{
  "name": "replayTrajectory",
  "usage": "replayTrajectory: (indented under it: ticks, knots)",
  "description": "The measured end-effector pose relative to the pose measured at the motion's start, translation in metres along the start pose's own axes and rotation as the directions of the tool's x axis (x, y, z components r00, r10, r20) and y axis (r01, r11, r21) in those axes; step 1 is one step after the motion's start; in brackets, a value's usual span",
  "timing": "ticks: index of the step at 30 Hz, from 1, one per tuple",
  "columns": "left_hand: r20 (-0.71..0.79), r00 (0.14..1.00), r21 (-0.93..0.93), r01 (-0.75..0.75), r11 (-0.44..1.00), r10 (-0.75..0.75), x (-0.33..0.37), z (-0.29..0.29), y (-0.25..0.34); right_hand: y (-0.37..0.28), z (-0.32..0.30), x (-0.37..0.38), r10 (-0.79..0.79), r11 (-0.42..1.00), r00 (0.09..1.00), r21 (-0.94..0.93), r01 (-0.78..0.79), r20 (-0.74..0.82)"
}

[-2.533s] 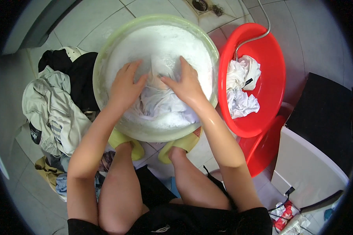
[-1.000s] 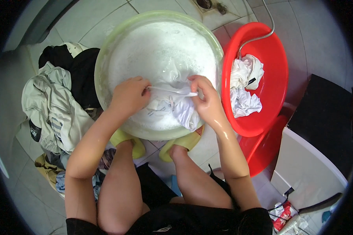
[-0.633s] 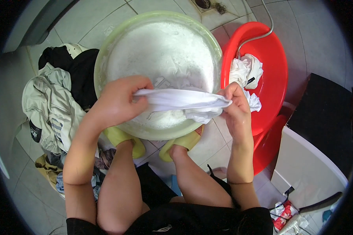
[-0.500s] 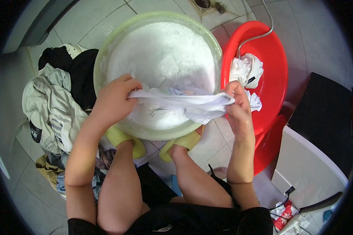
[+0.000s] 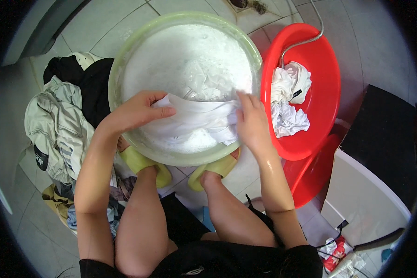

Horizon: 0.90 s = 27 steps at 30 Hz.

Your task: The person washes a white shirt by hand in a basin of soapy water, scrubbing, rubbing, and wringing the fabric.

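A wet white garment [image 5: 197, 118] is spread between my two hands over the near half of a big pale green basin [image 5: 118, 69]. My left hand [image 5: 141, 110] pinches its left edge between thumb and fingers. At the other end my right hand [image 5: 253, 118] grips the cloth, its fingertips partly hidden behind the fabric and the hand itself. White suds and water [image 5: 185, 55] fill the basin, and a clear, wet lump [image 5: 197, 76] shows among the foam beyond the garment. The garment's lower part hangs down to the suds.
Right of the basin stands a red tub [image 5: 322, 92] with crumpled white clothes [image 5: 289, 99] and a metal shower hose [image 5: 306, 42] running into it. Piled clothes [image 5: 60, 125] lie on the left. My feet in yellow-green slippers [image 5: 143, 164] are against the basin. A white-and-black object [image 5: 361, 190] stands at right.
My right hand has come left and slightly down, nearer the left hand. The garment, earlier stretched into a narrow band, now hangs wider and slacker.
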<state>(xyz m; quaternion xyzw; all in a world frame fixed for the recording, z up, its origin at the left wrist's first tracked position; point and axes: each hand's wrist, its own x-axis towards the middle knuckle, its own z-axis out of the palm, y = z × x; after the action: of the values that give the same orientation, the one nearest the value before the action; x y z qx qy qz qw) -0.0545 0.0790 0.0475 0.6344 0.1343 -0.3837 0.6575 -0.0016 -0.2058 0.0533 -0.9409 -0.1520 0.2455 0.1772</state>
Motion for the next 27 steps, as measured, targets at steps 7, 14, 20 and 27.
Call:
replayTrajectory:
  ticks: [7,14,20,27]
  knots:
    - [-0.112,0.976,-0.214,-0.208,0.954,0.188,-0.003,0.016,0.017,-0.027,0.006,0.024,-0.349,0.873,0.921,0.416,0.253,0.172]
    - [-0.553,0.821,0.145,-0.075,0.987,0.143,0.074,0.061,-0.015,-0.010,0.075,0.052,0.059,0.656,0.978,0.746,0.111,-0.198]
    - [-0.516,0.812,0.412,-0.045,0.910,0.274,0.121,0.052,-0.078,-0.014,0.098,0.060,0.184,0.816,0.975,0.573,-0.081,-0.125]
    - [-0.570,0.767,0.453,-0.007,0.892,0.295,0.135,0.041,-0.098,-0.005,0.111,0.062,0.247,0.906,0.967,0.341,-0.251,0.057]
